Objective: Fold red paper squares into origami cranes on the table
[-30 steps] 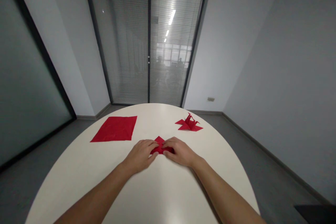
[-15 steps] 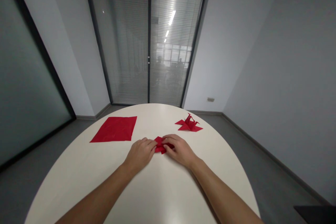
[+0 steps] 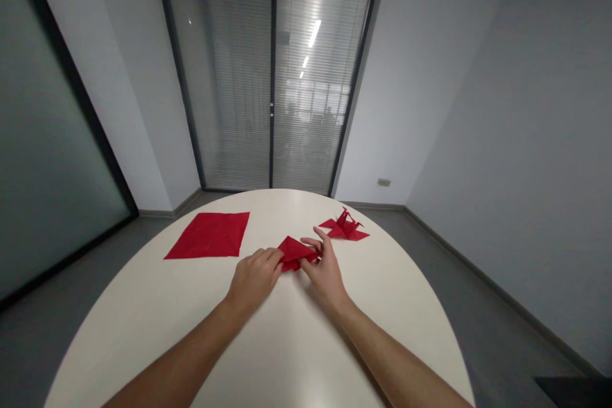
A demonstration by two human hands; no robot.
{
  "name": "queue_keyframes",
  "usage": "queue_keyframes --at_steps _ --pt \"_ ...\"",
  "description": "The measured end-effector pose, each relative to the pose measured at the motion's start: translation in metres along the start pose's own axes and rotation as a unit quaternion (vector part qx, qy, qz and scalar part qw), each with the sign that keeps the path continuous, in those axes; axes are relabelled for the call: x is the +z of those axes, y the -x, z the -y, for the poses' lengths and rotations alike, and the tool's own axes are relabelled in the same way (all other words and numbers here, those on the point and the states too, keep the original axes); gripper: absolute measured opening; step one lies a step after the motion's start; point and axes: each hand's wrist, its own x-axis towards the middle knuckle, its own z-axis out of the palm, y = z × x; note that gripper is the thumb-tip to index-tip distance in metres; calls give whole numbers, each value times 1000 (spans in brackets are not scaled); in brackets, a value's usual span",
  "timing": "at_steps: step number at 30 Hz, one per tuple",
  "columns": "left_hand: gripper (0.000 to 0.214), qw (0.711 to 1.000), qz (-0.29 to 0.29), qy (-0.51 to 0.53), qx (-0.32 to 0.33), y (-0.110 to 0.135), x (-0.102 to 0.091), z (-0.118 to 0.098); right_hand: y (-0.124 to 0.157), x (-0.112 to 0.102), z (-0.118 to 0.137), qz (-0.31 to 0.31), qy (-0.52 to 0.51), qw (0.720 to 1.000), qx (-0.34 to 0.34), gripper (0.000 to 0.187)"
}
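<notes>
A partly folded piece of red paper is between my hands over the middle of the white table, a pointed flap showing at its far side. My left hand grips its left edge, fingers curled over the paper. On the right, my right hand pinches the paper's right corner between thumb and fingers, with the index finger raised. The underside of the paper is hidden.
A flat sheet of red paper lies at the back left of the table. Folded red paper cranes stand at the back right, just beyond my right hand. Behind the table is a glass door with blinds.
My right hand has turned more upright and lifted its index finger. The folded paper has tipped up, showing a larger pointed face. My left hand has hardly moved.
</notes>
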Motion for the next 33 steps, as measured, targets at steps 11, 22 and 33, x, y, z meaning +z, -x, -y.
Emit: queue_keyframes --at_steps 11,22,33 --pt "33 997 -63 20 -48 1 0 0 10 2 17 24 97 993 -67 65" --pt "34 909 -104 349 -201 -7 5 7 9 -4 7 57 131 982 -124 61" --pt "35 840 -5 475 -262 -7 25 21 0 -14 5 134 200 961 -138 64"
